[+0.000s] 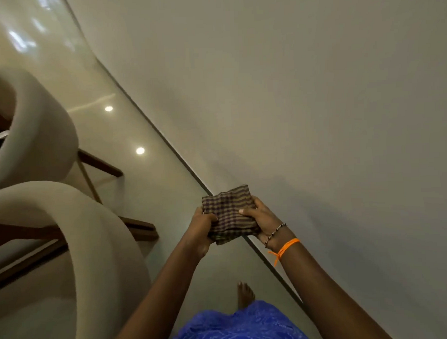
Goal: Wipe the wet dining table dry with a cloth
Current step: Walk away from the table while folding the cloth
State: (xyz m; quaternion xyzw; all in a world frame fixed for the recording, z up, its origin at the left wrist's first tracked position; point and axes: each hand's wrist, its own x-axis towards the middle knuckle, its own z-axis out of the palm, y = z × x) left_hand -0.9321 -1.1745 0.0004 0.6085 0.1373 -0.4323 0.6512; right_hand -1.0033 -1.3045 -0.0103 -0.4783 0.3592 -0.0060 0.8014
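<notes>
A folded checked cloth (227,213), brown and tan, is held in the air over the near edge of the dining table (303,103). My left hand (203,229) grips its left side, thumb on top. My right hand (261,220) grips its right side, with a bead bracelet and an orange thread at the wrist. The table top is a pale, smooth slab filling the right and upper part of the view; its dark edge runs diagonally from upper left to lower right. I cannot make out water on the surface.
Two cream upholstered chairs (75,240) with dark wooden legs stand at the left on a glossy floor (108,102) showing light reflections. My bare foot (244,294) and blue garment (238,326) are at the bottom.
</notes>
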